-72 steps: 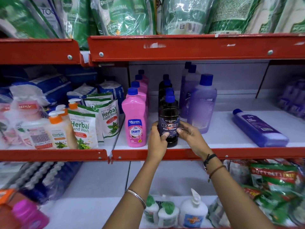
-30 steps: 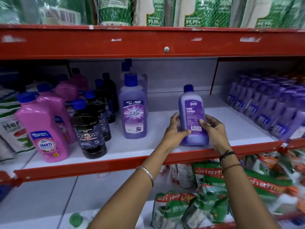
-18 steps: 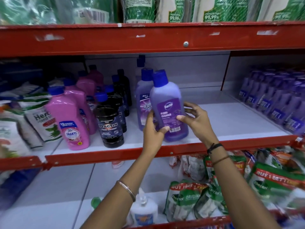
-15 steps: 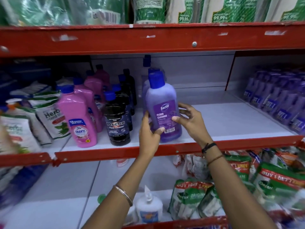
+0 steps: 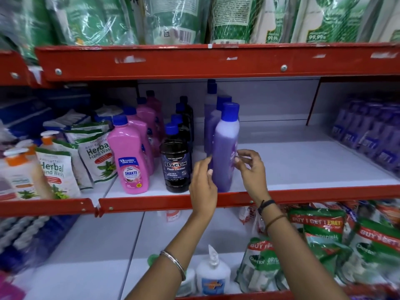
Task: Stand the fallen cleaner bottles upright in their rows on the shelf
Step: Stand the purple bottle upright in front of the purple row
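Purple bottle [image 5: 225, 152] is seen upright at the shelf [image 5: 303, 167] front edge, long axis vertical, blue cap up, slightly tilted; its label is turned to the right, mostly out of view. It is placed at the head of the purple row, two more purple bottles lined up behind it, three counted. Left hand [image 5: 203, 187] is held beside the bottle's left flank, fingers loosely spread, fingertips at or just off the surface; contact cannot be told. Right hand [image 5: 251, 169] is held on the right side, fingers [image 5: 242, 158] curled and parted, tips touching or nearly touching the label area. No firm clasp is shown on either side; both hands look released. To the left, a black row headed by the Bactin bottle [image 5: 176, 165], about four counted. Further left, a pink row headed by the Shakti bottle [image 5: 129, 159], about four counted. All are standing upright.
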Action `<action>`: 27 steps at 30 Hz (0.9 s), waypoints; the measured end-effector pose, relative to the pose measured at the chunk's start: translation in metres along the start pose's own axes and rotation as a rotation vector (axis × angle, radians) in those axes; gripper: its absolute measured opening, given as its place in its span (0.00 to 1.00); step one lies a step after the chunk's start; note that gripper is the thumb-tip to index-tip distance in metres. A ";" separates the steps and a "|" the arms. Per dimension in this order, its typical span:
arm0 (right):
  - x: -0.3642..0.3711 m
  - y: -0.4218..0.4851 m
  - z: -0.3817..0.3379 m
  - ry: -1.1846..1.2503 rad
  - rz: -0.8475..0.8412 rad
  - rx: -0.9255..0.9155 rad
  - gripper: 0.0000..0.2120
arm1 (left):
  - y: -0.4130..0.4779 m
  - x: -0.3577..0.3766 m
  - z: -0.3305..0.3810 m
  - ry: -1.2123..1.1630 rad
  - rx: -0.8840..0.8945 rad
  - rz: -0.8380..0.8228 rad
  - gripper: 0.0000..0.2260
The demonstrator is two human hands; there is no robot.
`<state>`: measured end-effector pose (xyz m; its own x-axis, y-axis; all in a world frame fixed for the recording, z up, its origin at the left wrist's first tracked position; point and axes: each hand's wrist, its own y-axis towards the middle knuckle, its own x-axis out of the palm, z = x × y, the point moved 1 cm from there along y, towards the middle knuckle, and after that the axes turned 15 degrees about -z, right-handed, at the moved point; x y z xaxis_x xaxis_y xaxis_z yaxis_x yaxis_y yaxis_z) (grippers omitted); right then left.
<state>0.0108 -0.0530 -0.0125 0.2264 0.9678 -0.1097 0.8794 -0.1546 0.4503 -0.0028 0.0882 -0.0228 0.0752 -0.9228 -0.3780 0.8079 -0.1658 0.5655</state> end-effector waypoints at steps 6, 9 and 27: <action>0.004 -0.017 -0.004 0.080 -0.150 0.009 0.12 | 0.005 0.000 0.005 -0.220 -0.117 -0.134 0.21; -0.001 -0.014 -0.009 0.107 -0.229 0.018 0.18 | 0.016 -0.002 0.005 -0.208 -0.186 -0.224 0.31; -0.021 -0.007 -0.010 0.349 -0.089 0.248 0.31 | 0.016 -0.011 -0.001 -0.443 -0.211 -0.169 0.19</action>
<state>-0.0040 -0.0699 -0.0042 0.0275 0.9820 0.1871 0.9728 -0.0694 0.2211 0.0103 0.0966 -0.0103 -0.2844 -0.9555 -0.0784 0.8910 -0.2937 0.3463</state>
